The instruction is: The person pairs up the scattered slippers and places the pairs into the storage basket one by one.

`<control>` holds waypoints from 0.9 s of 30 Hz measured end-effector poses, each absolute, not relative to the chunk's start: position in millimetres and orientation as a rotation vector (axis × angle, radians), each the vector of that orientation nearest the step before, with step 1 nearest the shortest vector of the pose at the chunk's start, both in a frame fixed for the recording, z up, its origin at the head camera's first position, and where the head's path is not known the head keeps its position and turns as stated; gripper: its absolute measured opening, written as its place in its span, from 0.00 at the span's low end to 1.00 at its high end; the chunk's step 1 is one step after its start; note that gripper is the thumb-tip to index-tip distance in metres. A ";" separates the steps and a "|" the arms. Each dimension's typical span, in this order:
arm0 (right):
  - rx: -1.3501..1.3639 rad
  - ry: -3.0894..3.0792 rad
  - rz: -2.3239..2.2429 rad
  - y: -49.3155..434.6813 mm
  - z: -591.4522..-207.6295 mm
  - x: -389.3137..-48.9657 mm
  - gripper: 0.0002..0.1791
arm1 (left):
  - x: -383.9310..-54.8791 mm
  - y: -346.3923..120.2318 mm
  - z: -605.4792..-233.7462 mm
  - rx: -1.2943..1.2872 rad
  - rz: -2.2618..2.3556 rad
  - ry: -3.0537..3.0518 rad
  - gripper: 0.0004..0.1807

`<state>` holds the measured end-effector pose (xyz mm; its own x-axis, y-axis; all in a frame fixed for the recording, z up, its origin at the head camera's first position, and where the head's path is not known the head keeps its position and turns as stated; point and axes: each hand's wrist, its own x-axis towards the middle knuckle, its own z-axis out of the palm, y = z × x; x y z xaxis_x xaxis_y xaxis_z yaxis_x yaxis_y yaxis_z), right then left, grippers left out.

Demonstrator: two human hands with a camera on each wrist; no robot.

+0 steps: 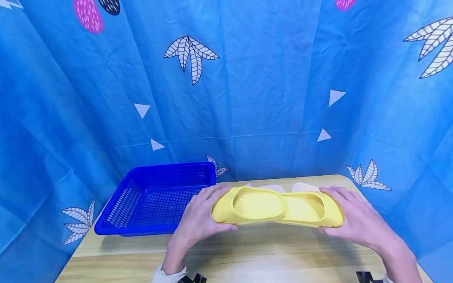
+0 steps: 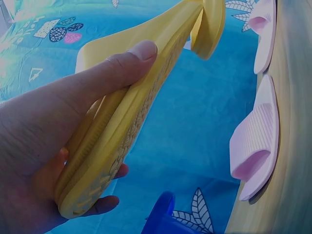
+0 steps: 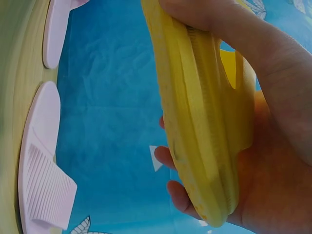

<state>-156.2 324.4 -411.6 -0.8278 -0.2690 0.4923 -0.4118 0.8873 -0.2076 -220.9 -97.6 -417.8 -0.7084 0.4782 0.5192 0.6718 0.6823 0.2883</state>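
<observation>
Two yellow slippers are held up over the table, heel ends overlapping in the middle. My left hand (image 1: 203, 216) grips the left yellow slipper (image 1: 226, 206) by its toe end, thumb on one face and fingers round the other. In the same way my right hand (image 1: 354, 216) holds the right yellow slipper (image 1: 330, 208) at its toe. Behind them on the table lie pale pink slippers, mostly hidden in the head view; the left wrist view shows one pink slipper (image 2: 256, 141) whole, with a ribbed strap. The right wrist view shows a pink slipper (image 3: 46, 180) too.
A blue plastic basket (image 1: 155, 230) with mesh walls stands on the left of the wooden table (image 1: 262, 259), just beyond my left hand. A blue patterned curtain (image 1: 262, 98) hangs behind and along both sides of the table.
</observation>
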 end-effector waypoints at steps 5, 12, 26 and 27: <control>0.504 -2.571 0.392 321.5 -413.5 -154.8 0.56 | -217.3 -95.2 -419.8 -0.884 -0.667 -2.527 0.54; 0.499 -2.572 0.360 317.3 -412.1 -153.1 0.55 | -217.9 -91.5 -423.2 -0.870 -0.656 -2.564 0.54; 0.494 -2.590 0.393 308.3 -408.7 -154.6 0.52 | -218.3 -88.9 -422.8 -0.878 -0.637 -2.547 0.51; 0.495 -2.592 0.390 307.8 -408.6 -155.1 0.53 | -218.8 -88.7 -422.6 -0.879 -0.628 -2.547 0.51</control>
<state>-155.1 307.8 -408.6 -0.8246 -0.2743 0.4947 -0.4077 0.8945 -0.1835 -218.8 -88.7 -422.6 -0.7353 0.4818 0.4766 0.6481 0.7055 0.2867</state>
